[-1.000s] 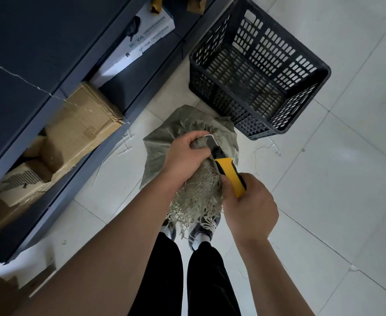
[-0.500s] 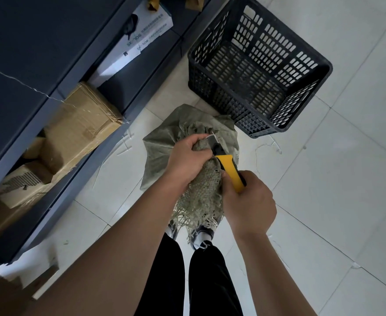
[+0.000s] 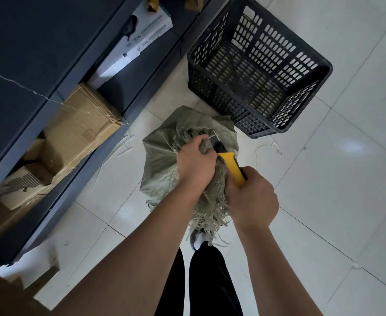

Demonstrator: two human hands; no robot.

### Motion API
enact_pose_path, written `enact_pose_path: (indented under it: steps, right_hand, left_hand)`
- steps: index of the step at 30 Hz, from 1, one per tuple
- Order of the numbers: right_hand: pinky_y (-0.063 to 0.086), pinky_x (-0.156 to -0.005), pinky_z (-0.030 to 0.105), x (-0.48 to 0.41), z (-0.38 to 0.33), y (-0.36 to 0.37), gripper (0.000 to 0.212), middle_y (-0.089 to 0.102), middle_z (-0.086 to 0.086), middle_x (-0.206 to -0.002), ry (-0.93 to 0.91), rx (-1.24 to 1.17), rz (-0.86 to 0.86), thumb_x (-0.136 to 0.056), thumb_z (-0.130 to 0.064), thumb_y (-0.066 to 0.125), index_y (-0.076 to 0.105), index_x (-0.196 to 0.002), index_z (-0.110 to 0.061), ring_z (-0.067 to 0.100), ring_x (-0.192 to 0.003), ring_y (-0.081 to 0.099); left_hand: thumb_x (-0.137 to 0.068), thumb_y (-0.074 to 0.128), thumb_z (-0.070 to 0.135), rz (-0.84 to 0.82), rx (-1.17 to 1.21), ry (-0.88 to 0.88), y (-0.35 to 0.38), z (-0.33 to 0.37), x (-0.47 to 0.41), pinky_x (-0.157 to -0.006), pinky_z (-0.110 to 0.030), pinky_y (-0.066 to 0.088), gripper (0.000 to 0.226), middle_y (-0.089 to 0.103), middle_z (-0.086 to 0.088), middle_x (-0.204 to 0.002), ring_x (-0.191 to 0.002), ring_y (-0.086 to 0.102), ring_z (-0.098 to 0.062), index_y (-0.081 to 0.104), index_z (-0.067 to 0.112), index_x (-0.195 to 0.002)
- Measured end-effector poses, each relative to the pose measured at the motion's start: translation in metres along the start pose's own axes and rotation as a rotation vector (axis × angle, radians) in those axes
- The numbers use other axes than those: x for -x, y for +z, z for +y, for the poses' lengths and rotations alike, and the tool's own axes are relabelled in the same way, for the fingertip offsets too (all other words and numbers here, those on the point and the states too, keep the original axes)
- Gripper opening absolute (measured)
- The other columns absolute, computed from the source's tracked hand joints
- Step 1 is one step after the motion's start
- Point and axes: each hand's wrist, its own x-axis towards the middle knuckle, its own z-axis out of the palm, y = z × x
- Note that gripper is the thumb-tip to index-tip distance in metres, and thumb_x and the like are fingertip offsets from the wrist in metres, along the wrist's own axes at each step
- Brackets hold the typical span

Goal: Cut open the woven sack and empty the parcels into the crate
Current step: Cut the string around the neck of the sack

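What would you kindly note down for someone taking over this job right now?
Left hand: clamped round the bunched neck of the sack.
Right hand: gripping the yellow knife, blade up at the white tie on the neck.
Sack stands on the floor just short of the crate, which holds nothing.
Done: neck gathered, knife at the tie.
Left: cut the tie, open the sack, tip the parcels into the crate. No parcels are visible yet.

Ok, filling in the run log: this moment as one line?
left hand: grips sack neck | right hand: knife at tie | crate: empty
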Motion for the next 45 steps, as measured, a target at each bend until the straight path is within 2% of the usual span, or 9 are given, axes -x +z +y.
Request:
enact_pose_path:
  steps: [3, 7, 17, 21, 26, 30, 38, 42, 45]
  right_hand:
    - [0.031, -0.055, 0.029, -0.002, 0.0, 0.001, 0.037, 0.05, -0.003, -0.065, 0.012, 0.004, -0.018, -0.089, -0.053, 0.049, 0.062, -0.085, -0.018, 0.027, -0.065, 0.046]
    - [0.031, -0.055, 0.029, -0.004, -0.002, 0.004, 0.036, 0.046, -0.005, -0.062, 0.035, -0.018, -0.035, -0.09, -0.051, 0.049, 0.06, -0.082, -0.018, 0.027, -0.066, 0.047]
    - [0.025, -0.05, 0.026, -0.015, -0.012, 0.016, 0.048, 0.041, -0.002, -0.059, 0.106, -0.168, -0.13, -0.087, -0.056, 0.052, 0.044, -0.063, -0.015, 0.025, -0.058, 0.041]
    - [0.024, -0.049, 0.027, -0.018, -0.017, 0.018, 0.054, 0.037, -0.003, -0.053, 0.166, -0.285, -0.171, -0.085, -0.054, 0.057, 0.034, -0.052, -0.018, 0.018, -0.049, 0.032]
    - [0.03, -0.053, 0.029, -0.019, -0.016, 0.03, 0.053, 0.04, -0.005, -0.049, 0.27, -0.45, -0.211, -0.08, -0.055, 0.062, 0.038, -0.048, -0.021, 0.019, -0.048, 0.036]
    - [0.035, -0.055, 0.031, -0.018, -0.02, 0.034, 0.054, 0.044, -0.003, -0.048, 0.292, -0.498, -0.219, -0.079, -0.057, 0.062, 0.04, -0.047, -0.019, 0.022, -0.048, 0.039]
    - [0.033, -0.056, 0.036, -0.013, -0.023, 0.039, 0.063, 0.031, -0.008, -0.037, 0.373, -0.576, -0.231, -0.072, -0.055, 0.066, 0.035, -0.033, -0.017, 0.023, -0.047, 0.033]
    - [0.035, -0.056, 0.035, -0.006, -0.029, 0.039, 0.057, 0.039, -0.004, -0.042, 0.377, -0.596, -0.249, -0.073, -0.054, 0.067, 0.037, -0.041, -0.017, 0.023, -0.046, 0.036]
    - [0.046, -0.061, 0.038, -0.004, -0.036, 0.039, 0.043, 0.061, 0.002, -0.062, 0.416, -0.624, -0.239, -0.076, -0.059, 0.061, 0.063, -0.063, -0.018, 0.028, -0.062, 0.058]
  left_hand:
    - [-0.087, 0.057, 0.016, 0.005, 0.14, -0.116, 0.003, -0.004, 0.002, -0.067, -0.022, 0.051, 0.038, 0.068, 0.008, -0.094, -0.068, 0.058, -0.002, 0.063, 0.027, -0.123]
    - [-0.09, 0.058, 0.012, -0.039, 0.286, -0.248, 0.004, -0.004, -0.002, -0.095, -0.036, 0.053, 0.034, 0.065, 0.003, -0.105, -0.098, 0.065, -0.016, 0.064, 0.023, -0.122]
    - [-0.092, 0.056, 0.013, -0.003, 0.183, -0.207, -0.002, -0.001, -0.016, -0.088, -0.024, 0.045, 0.034, 0.063, -0.004, -0.124, -0.108, 0.06, -0.019, 0.062, 0.018, -0.125]
    - [-0.091, 0.056, 0.012, 0.016, 0.142, -0.198, -0.002, -0.002, -0.02, -0.095, -0.028, 0.047, 0.033, 0.065, -0.004, -0.123, -0.111, 0.06, -0.02, 0.064, 0.018, -0.123]
    - [-0.091, 0.053, 0.008, 0.008, 0.19, -0.237, -0.005, -0.004, -0.021, -0.091, -0.025, 0.046, 0.034, 0.064, -0.005, -0.122, -0.109, 0.061, -0.02, 0.066, 0.017, -0.121]
    - [-0.089, 0.054, 0.009, 0.02, 0.204, -0.25, -0.005, -0.007, -0.023, -0.099, -0.033, 0.05, 0.033, 0.065, -0.004, -0.121, -0.108, 0.062, -0.022, 0.067, 0.021, -0.116]
    - [-0.086, 0.052, 0.005, 0.016, 0.201, -0.266, -0.009, -0.011, -0.024, -0.095, -0.036, 0.053, 0.035, 0.065, -0.008, -0.12, -0.105, 0.064, -0.024, 0.069, 0.02, -0.112]
    - [-0.086, 0.051, 0.003, 0.035, 0.161, -0.26, -0.015, -0.01, -0.025, -0.091, -0.029, 0.051, 0.037, 0.065, -0.008, -0.121, -0.104, 0.063, -0.023, 0.068, 0.018, -0.115]
    - [-0.087, 0.048, 0.0, 0.006, 0.151, -0.276, -0.021, -0.006, -0.021, -0.092, -0.029, 0.051, 0.036, 0.066, -0.011, -0.119, -0.1, 0.063, -0.024, 0.068, 0.013, -0.114]
